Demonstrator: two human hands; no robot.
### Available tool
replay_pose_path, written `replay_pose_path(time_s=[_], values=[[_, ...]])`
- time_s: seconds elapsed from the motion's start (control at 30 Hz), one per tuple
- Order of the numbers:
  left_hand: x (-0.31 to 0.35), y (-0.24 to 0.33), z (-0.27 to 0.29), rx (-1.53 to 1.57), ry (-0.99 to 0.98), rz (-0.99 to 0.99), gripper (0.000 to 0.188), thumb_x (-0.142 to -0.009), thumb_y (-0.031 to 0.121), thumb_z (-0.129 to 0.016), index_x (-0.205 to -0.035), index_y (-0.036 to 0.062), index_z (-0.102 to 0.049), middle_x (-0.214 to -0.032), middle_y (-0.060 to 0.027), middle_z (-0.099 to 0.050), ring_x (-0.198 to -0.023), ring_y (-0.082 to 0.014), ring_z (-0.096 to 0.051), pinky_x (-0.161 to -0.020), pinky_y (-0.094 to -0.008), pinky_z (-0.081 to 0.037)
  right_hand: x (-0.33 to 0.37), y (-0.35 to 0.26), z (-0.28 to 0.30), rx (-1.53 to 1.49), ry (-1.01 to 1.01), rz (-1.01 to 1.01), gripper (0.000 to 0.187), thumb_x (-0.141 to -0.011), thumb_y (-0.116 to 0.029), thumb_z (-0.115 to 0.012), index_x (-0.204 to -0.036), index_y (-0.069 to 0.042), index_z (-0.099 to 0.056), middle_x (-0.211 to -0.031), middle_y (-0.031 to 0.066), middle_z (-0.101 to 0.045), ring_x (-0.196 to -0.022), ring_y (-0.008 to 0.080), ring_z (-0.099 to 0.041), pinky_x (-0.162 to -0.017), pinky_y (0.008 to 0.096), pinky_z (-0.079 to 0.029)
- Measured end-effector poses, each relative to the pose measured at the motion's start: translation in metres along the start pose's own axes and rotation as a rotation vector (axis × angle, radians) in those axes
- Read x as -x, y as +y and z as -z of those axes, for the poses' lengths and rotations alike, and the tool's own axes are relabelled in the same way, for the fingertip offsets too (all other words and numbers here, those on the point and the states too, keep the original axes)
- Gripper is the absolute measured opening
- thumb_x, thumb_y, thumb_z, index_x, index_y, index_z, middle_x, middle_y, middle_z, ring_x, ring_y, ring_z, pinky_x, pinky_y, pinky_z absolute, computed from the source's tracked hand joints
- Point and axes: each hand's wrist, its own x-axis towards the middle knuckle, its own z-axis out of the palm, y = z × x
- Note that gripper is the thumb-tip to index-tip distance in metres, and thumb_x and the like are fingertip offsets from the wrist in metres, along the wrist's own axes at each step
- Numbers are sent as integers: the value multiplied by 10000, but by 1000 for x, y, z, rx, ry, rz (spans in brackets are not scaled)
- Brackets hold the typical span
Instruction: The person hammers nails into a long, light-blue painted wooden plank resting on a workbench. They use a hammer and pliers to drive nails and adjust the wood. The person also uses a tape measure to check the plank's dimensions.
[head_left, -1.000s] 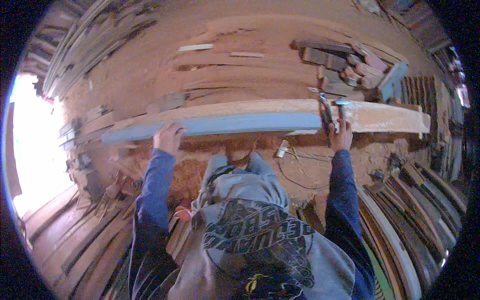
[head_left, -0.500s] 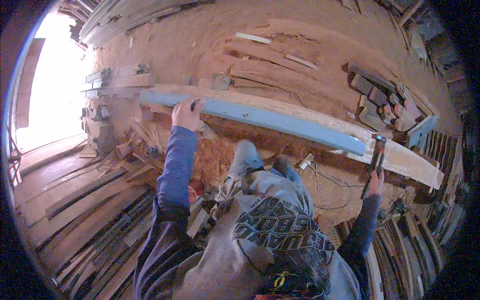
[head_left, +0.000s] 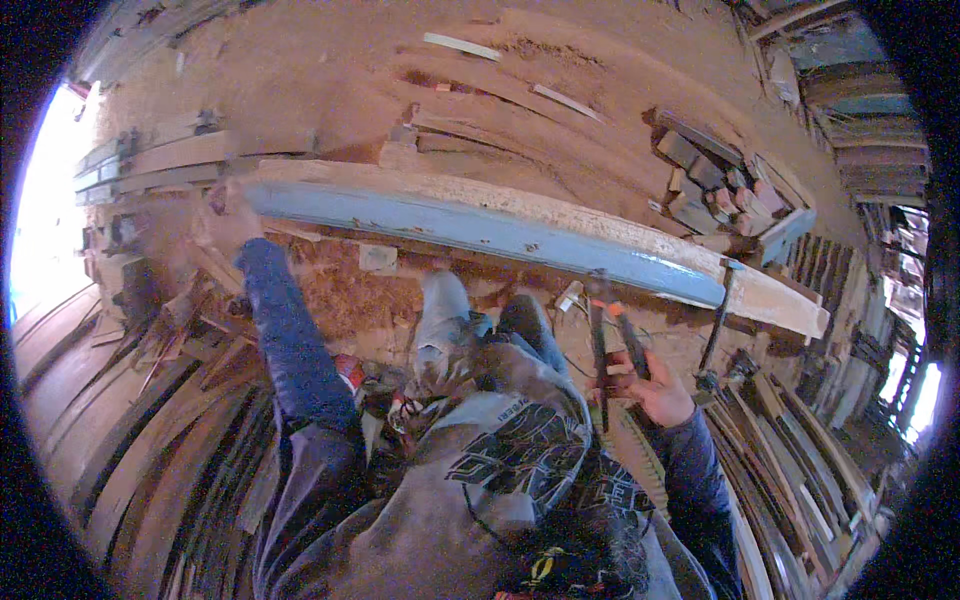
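Note:
A long wooden beam (head_left: 440, 186) with a blue-painted side (head_left: 430, 222) lies crosswise in front of me. My left hand (head_left: 230, 218) is at its left end; motion blurs the fingers, so their grip is unclear. In front of my right thigh, my right hand (head_left: 650, 385) is closed around a dark, two-armed tool (head_left: 600, 350) with orange marks. The tool's upper end overlaps the beam's near edge in view; contact cannot be told. Farther right, a dark bar clamp (head_left: 718, 315) spans the beam near its right end.
Offcut blocks (head_left: 705, 180) lie piled beyond the beam's right part. Stacked planks (head_left: 180, 155) stand past its left end. Long strips of wood cover the floor at my left (head_left: 170, 450) and right (head_left: 800, 470). A cable with a white plug (head_left: 569, 296) lies near my feet.
My right hand has come left and nearer my body with the dark tool, away from the bar clamp. My left hand has slid left to the beam's end.

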Motion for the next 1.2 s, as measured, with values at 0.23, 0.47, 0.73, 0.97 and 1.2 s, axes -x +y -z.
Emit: replay_pose_path(time_s=[0.23,0.47,0.73,0.97,1.2], values=[[-32,-9,-33,-47,-133,58,625,-809,629,-613,-1119,90,-677,-1136,-179,-636,-1074,-343,-585,-919,-445,-446,-42,-40,-46,50,-8,-288,426,-888,87,-431,-1295,-3,-344,-1249,185,-538,-1149,369,-607,-971,450,-506],[-33,-7,-30,120,-307,191,581,-789,605,-655,-1061,95,-713,-1037,-162,-704,-973,-317,-645,-892,-419,-471,-56,-84,-64,103,48,-507,320,-870,92,-492,-1100,-100,-381,-1198,102,-500,-1167,372,-599,-905,458,-539],[-32,-10,-32,226,-330,161,468,-810,494,-704,-1052,94,-726,-1045,-148,-709,-967,-280,-652,-872,-392,-485,-91,-164,-93,260,29,-762,183,-867,38,-510,-1008,-37,-419,-1178,171,-492,-1072,424,-634,-871,548,-565],[-30,-10,-32,211,-360,157,485,-814,520,-688,-1050,97,-729,-1059,-141,-708,-979,-287,-647,-887,-399,-477,-125,-203,-109,96,78,-888,310,-896,-31,-516,-1177,100,-511,-1078,236,-612,-1046,407,-646,-832,612,-549],[-30,-11,-31,207,-355,157,465,-820,495,-696,-1056,96,-729,-1027,-136,-712,-942,-262,-649,-864,-380,-483,-126,-204,-107,-40,17,-835,352,-858,25,-475,-1210,37,-487,-997,212,-599,-1059,472,-618,-842,638,-523]])
